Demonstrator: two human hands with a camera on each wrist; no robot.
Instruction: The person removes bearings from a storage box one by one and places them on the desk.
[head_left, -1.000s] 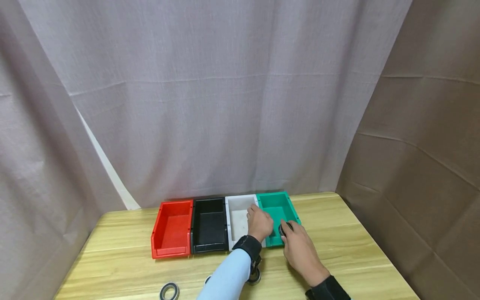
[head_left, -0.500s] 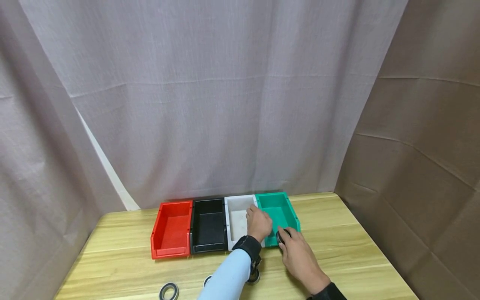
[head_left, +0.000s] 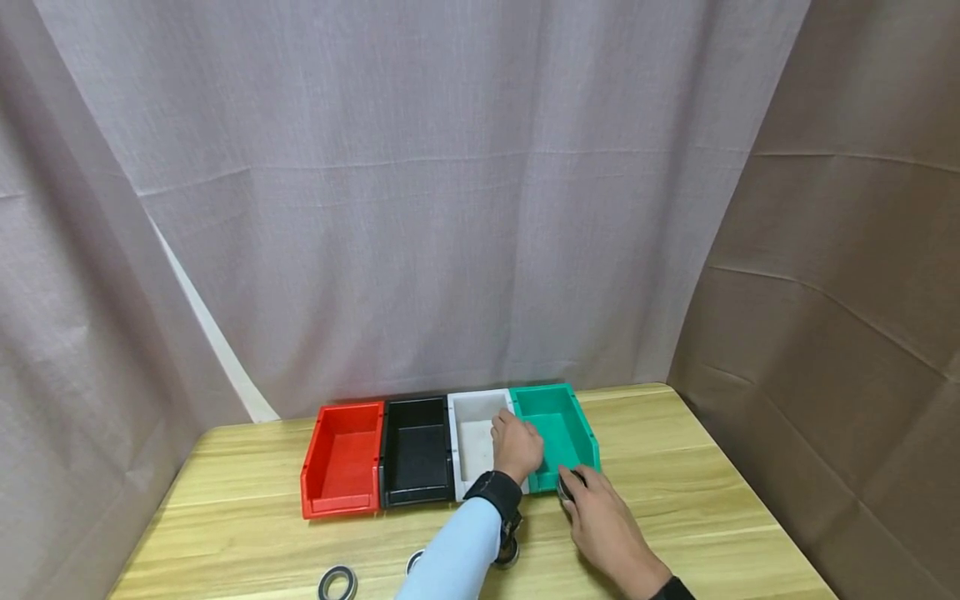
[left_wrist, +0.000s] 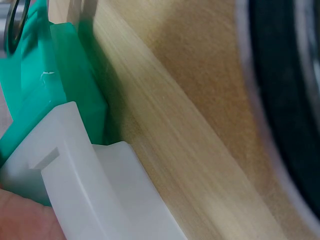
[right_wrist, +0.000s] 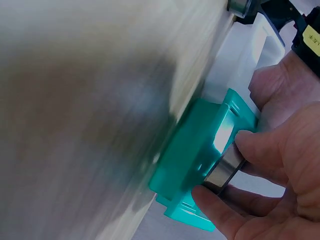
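Note:
My right hand (head_left: pixel 603 521) pinches a ball bearing (right_wrist: pixel 224 170) between thumb and fingers. The bearing's shiny outer rim shows in the right wrist view, right at the front lip of the green bin (head_left: pixel 557 433). My left hand (head_left: pixel 517 446) lies over the side wall where the white bin (head_left: pixel 474 450) meets the green one, its fingers curled over that wall. In the left wrist view only a bit of skin shows beside the white wall. Another bearing (head_left: pixel 508 555) lies on the table by the left wrist, partly hidden by it.
A black bin (head_left: pixel 418 450) and a red bin (head_left: pixel 348 454) complete the row to the left. On the wooden table (head_left: pixel 225 517) in front lie a bearing (head_left: pixel 325 583) and one (head_left: pixel 412 562) half covered by the left sleeve. Grey curtains (head_left: pixel 420 250) hang behind.
My right hand has drawn back slightly toward me, bringing the bearing from over the green bin to its front edge. The left hand stays in place.

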